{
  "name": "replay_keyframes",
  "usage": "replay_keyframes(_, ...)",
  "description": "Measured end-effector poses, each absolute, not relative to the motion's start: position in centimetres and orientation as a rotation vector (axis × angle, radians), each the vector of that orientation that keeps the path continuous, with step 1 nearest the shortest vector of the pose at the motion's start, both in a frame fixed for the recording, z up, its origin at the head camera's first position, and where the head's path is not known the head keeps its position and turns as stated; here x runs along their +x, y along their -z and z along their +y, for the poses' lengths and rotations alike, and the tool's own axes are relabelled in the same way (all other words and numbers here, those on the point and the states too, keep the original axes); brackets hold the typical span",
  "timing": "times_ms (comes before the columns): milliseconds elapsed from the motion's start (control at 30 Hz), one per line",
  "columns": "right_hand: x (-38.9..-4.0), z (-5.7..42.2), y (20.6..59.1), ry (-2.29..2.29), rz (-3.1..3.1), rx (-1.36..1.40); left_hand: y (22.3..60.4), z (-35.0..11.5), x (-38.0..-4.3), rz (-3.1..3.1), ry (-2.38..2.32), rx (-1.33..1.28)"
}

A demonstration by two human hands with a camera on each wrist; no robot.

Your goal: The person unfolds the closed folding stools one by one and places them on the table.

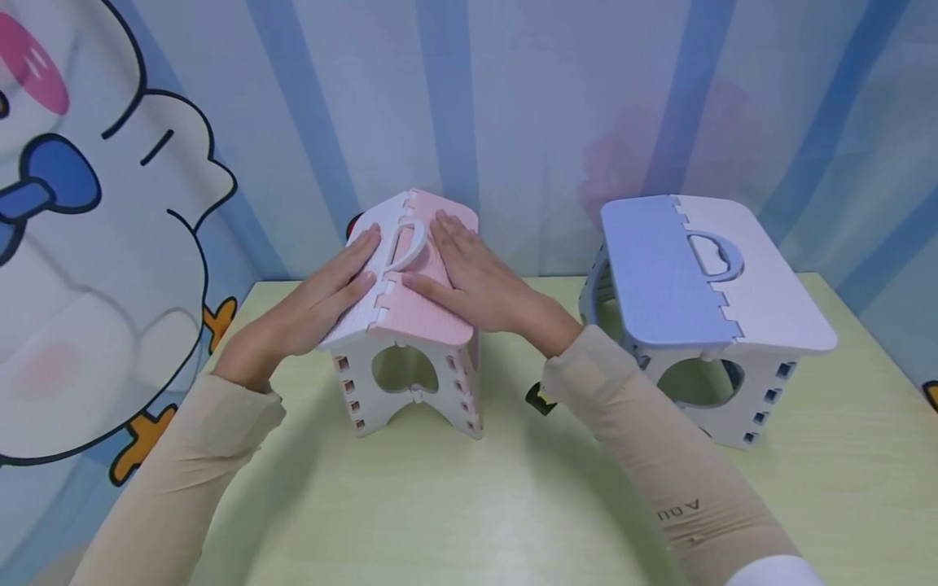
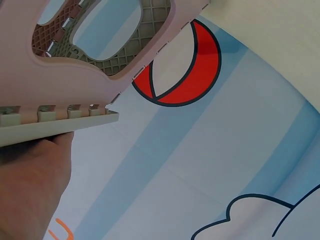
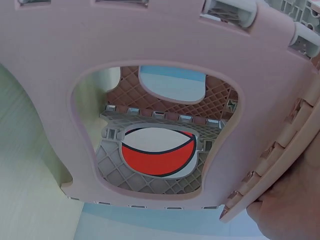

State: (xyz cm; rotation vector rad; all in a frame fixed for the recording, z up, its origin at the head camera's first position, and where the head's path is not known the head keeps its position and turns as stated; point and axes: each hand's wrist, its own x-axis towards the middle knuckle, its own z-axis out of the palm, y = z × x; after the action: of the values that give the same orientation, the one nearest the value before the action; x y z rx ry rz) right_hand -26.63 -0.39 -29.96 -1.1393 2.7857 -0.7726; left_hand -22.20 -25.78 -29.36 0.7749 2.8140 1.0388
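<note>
Both hands are lying flat on the peaked top of the pink and white folding stool [image 1: 406, 313], one on each half. Fingers of the left hand [image 1: 330, 293] are stretching straight along the white half, their tips reaching toward the carry handle [image 1: 407, 242] at the ridge; the right hand [image 1: 469, 277] is pressing palm-down in the same way on the pink half. Neither hand is curling round anything: both are spread out, apart from each other, with the hinge line running between them.

That stool is standing on the pale green table [image 1: 454, 505], in the middle and near the back edge. Its two seat halves are sloping down from the centre like a roof and its legs are standing close together, so it is looking only part-way between folded and flat. Judging from this, the seat is not yet lying level, and the pressing or folding is about half done. In the right wrist view the pink leg panel with its cut-out is filling the picture, with the lattice underside showing through.

Well apart to the right, a blue and white folding stool [image 1: 696, 277] is sitting fully opened, its top level. Behind both, a striped cartoon backdrop [image 1: 110, 244] is hanging.
</note>
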Motion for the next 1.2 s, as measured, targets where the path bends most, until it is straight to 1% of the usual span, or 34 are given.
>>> replay_keyframes(400,-26.73,-0.64,30.07,0.766,2.776,-1.171,29.56,-25.96,-22.0,2.817,-1.053,0.784)
replay_keyframes(1200,-26.82,-0.46,29.83,0.721,2.806,-1.134,29.61,-25.87,-22.33,2.831,-1.004,0.776)
